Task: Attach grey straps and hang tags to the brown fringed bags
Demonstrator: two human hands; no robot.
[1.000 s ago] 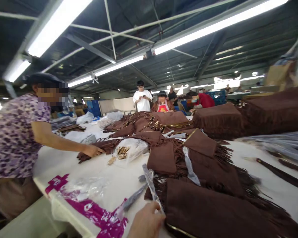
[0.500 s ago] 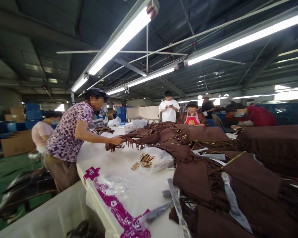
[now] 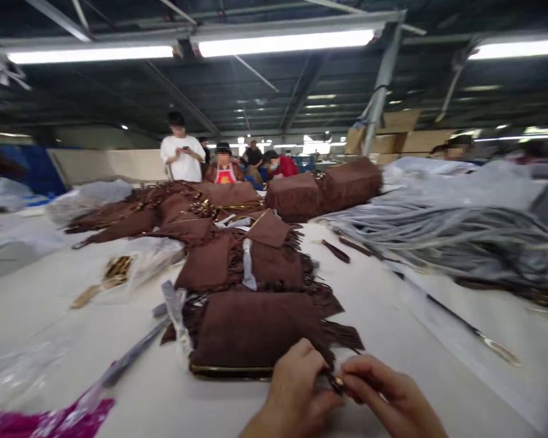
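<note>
A brown suede-like bag (image 3: 256, 325) lies flat on the white table, its gold zipper edge towards me and fringe at its sides. My left hand (image 3: 296, 386) is closed at the bag's near right corner, its fingers curled around the dark end there. Just right of it, my right hand (image 3: 386, 392) pinches at a small gold metal fitting (image 3: 337, 382) between the two hands. Blur hides the fitting's exact shape and how it joins the bag. Further brown fringed bags (image 3: 203, 264) lie behind this one.
On the left are a plastic bag of gold hardware (image 3: 119, 271) and purple printed plastic (image 3: 55, 423). Grey straps (image 3: 442, 237) are heaped at the right, with a dark strap (image 3: 456, 319) nearer. Several people work or stand beyond the table, one in a white shirt (image 3: 182, 158).
My view has swung right and down. Both my hands are now in view at the nearest bag's corner. The co-worker in the patterned shirt has left the view.
</note>
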